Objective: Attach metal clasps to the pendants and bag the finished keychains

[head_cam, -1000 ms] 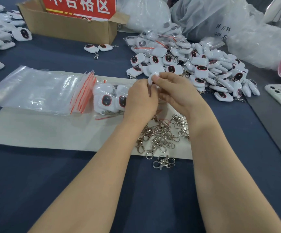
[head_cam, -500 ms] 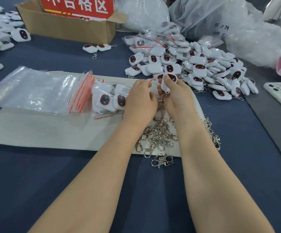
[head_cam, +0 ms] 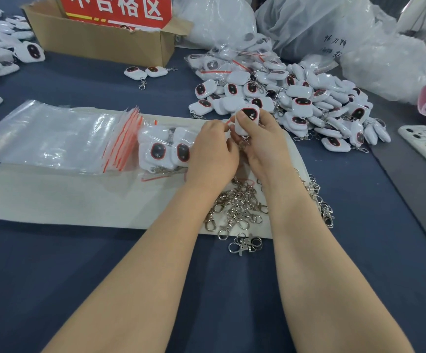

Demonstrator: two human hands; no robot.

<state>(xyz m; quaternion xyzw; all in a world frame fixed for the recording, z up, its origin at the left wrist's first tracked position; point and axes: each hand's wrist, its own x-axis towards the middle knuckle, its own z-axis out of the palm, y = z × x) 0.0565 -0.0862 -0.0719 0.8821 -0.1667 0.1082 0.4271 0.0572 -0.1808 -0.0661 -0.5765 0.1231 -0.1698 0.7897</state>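
**Inspector:** State of the hands?

**Operator:** My right hand holds one white pendant upright, dark face toward me. The thumb is on one side and the fingers are curled round the other. My left hand is closed in against the pendant's lower left edge. I cannot tell what it pinches.

**Inspector:** Location of the piece?

**Operator:** Over the far edge of the pale pad, just short of the heap of pendants. A small metal piece hangs under it, between my hands.

**Inspector:** Stock?

**Operator:** Loose clasps lie at the pad's near right corner, between my forearms. Bagged keychains sit beside my left hand, touching the stack of zip bags. All of it rests on the blue desk.
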